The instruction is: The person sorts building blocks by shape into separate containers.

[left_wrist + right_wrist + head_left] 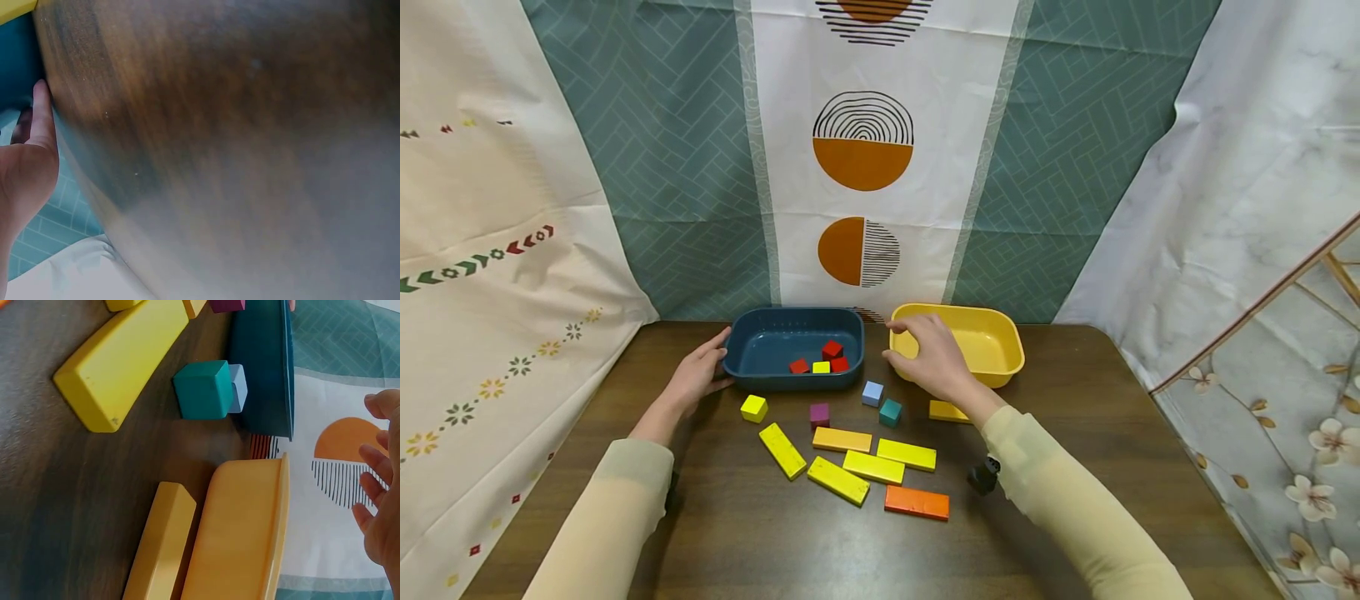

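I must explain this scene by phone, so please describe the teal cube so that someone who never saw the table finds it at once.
Start at the yellow tray on the far side of the brown table, under the right hand. Just before its near left corner two small cubes sit close together. The teal cube is the nearer, darker one; the light blue cube lies beside it, closer to the blue tray.

The worktop (1075, 433) is dark wood-grain with a dull sheen. The blue bin (795, 346) and yellow bin (958, 340) look like smooth, slightly glossy plastic. The yellow block (119, 362) is painted matt, with worn edges.
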Tool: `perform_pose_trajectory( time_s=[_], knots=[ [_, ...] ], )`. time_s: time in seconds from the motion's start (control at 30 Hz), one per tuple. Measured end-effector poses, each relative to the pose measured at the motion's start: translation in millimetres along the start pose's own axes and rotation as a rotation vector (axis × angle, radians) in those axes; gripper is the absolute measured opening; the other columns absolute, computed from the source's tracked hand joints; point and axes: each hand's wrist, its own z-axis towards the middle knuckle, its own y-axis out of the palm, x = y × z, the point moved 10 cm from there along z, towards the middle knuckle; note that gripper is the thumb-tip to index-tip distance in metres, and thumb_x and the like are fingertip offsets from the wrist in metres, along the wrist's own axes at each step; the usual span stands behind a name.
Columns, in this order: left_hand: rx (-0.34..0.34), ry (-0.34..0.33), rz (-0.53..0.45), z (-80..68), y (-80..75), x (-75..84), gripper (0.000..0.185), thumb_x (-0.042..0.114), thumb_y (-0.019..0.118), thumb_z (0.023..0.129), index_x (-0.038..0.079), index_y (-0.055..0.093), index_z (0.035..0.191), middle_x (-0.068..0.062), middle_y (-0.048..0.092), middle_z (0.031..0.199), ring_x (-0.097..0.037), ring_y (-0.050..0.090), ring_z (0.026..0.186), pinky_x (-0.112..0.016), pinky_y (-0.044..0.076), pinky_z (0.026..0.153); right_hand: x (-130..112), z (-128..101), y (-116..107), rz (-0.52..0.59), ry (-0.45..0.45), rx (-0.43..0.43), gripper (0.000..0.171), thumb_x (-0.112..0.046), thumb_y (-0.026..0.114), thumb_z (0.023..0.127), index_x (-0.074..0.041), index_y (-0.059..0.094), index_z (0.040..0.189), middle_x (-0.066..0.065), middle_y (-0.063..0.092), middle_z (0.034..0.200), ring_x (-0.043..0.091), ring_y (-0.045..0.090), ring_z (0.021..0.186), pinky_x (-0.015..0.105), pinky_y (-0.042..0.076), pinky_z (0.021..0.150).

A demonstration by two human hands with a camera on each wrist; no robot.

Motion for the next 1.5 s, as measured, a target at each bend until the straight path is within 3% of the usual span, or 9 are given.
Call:
perform_pose_trajectory(
  time_s=[0.2, 0.67, 0.9, 1.2, 1.5],
  knots=[
    [0.001, 0.011, 0.004, 4.7, -3.7, -7.9, 0.055, 0.023, 0.027, 0.113, 0.026, 0.011, 0.165, -0.017, 0.009, 0.169, -0.046, 0.035, 0.143, -0.059, 0.038, 0.108, -2.5, -8.5, -1.3, -0.014, -0.017, -0.006, 0.045, -0.035, 0.077, 0.091, -0.012, 0.069, 0.128, 0.001, 0.067, 0.122, 0.024, 0.050, 0.116, 0.045, 0.044, 0.100],
    [-0.007, 0.017, -0.001, 2.5, -2.8, -4.6, 0.055, 0.024, 0.028, 0.113, 0.025, 0.012, 0.165, -0.017, 0.010, 0.169, -0.045, 0.036, 0.143, -0.059, 0.038, 0.108, -2.1, -30.3, 1.7, -0.058, -0.079, -0.037, 0.046, -0.034, 0.080, 0.089, -0.011, 0.070, 0.128, 0.002, 0.068, 0.121, 0.024, 0.053, 0.113, 0.043, 0.046, 0.099],
    [-0.014, -0.006, -0.034, -4.9, 2.7, 6.7, 0.057, 0.017, 0.029, 0.112, 0.018, 0.011, 0.165, -0.020, 0.006, 0.169, -0.048, 0.031, 0.144, -0.061, 0.033, 0.109, 3.3, -41.0, 11.6, -0.092, -0.062, -0.082, 0.047, -0.039, 0.080, 0.089, -0.013, 0.070, 0.126, 0.000, 0.067, 0.121, 0.022, 0.052, 0.113, 0.043, 0.045, 0.099],
    [0.006, 0.007, 0.022, 5.1, -4.2, -7.7, 0.055, 0.026, 0.030, 0.113, 0.025, 0.014, 0.166, -0.016, 0.010, 0.169, -0.045, 0.038, 0.142, -0.056, 0.041, 0.107, 2.8, -56.2, 25.0, -0.144, -0.076, -0.135, 0.046, -0.042, 0.079, 0.088, -0.015, 0.071, 0.125, -0.002, 0.068, 0.117, 0.021, 0.052, 0.112, 0.041, 0.044, 0.100],
    [0.009, 0.001, 0.045, 4.2, -4.4, -6.5, 0.055, 0.026, 0.030, 0.113, 0.025, 0.013, 0.166, -0.015, 0.009, 0.170, -0.045, 0.037, 0.143, -0.056, 0.041, 0.106, 9.2, -67.7, 40.3, -0.202, -0.031, -0.188, 0.049, -0.044, 0.079, 0.087, -0.017, 0.070, 0.126, -0.002, 0.068, 0.121, 0.021, 0.052, 0.113, 0.040, 0.045, 0.100]
  ],
)
